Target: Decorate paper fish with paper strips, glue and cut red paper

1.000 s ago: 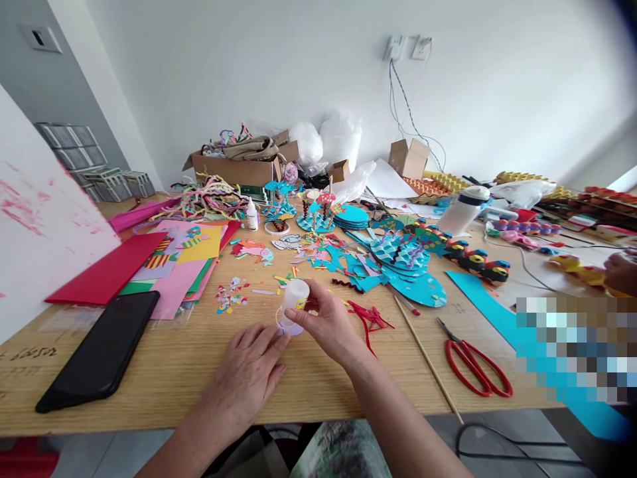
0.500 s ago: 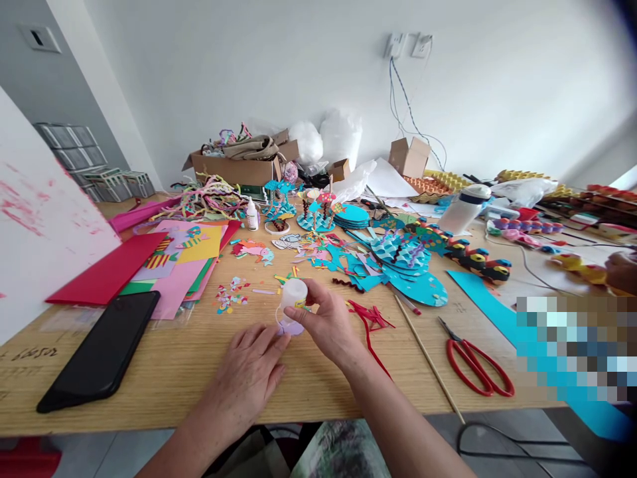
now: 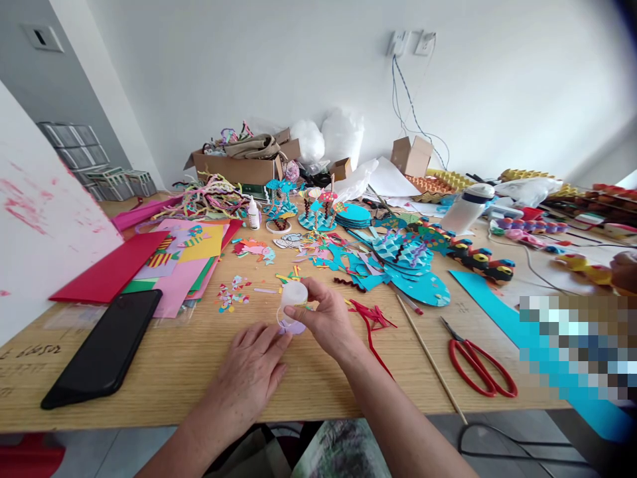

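Note:
My right hand [image 3: 326, 317] is wrapped round a small translucent white bottle [image 3: 294, 293], tipped over a small light purple paper piece [image 3: 293, 327] on the table. My left hand [image 3: 253, 362] lies on the wood with its fingers spread, the fingertips touching the edge of the purple piece. A thin loop, perhaps the bottle's cap strap, shows at the bottle's left side. Left of the bottle lie small colourful paper bits [image 3: 233, 295]. Red pipe cleaners [image 3: 373, 315] are right of my right hand.
A black phone [image 3: 104, 348] and coloured paper sheets [image 3: 172, 299] lie at the left. Red-handled scissors [image 3: 480, 365] and a thin wooden stick [image 3: 430, 358] are at the right. Blue paper crafts [image 3: 401, 255], a glue bottle [image 3: 253, 214] and a cardboard box [image 3: 233, 169] stand farther back.
The view has shifted very slightly. Both hands and the bottle keep nearly the same position over the purple piece.

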Demonstrator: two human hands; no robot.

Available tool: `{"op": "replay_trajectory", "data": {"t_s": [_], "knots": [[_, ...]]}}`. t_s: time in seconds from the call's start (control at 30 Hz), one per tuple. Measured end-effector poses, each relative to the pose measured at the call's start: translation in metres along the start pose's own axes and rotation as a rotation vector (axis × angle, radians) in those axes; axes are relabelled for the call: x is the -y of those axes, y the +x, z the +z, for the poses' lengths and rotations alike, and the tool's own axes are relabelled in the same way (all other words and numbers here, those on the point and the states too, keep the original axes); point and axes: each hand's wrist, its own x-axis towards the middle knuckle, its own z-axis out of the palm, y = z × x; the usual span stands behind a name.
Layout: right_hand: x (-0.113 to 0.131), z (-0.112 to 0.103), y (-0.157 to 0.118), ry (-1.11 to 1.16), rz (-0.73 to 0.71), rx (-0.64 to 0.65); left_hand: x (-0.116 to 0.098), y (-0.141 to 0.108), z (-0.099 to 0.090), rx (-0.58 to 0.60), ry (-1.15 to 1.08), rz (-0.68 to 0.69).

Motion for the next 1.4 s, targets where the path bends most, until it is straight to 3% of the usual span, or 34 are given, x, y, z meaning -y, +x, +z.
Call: {"op": "replay_trajectory", "data": {"t_s": [0.83,1.1,1.27,1.4], "knots": [[-0.003,0.008,0.000,0.015,0.029,0.010,0.000,0.000,0.000,0.011,-0.006,-0.005],[-0.001,0.009,-0.005,-0.029,-0.070,0.001,0.001,-0.001,0.005,-0.020,0.010,-0.009],[0.003,0.003,-0.005,-0.001,-0.005,0.081,0.001,-0.002,0.004,-0.018,0.012,-0.013],[-0.001,-0.002,-0.007,0.023,0.087,0.031,0.001,-0.002,0.003,-0.020,0.003,-0.008]]}}
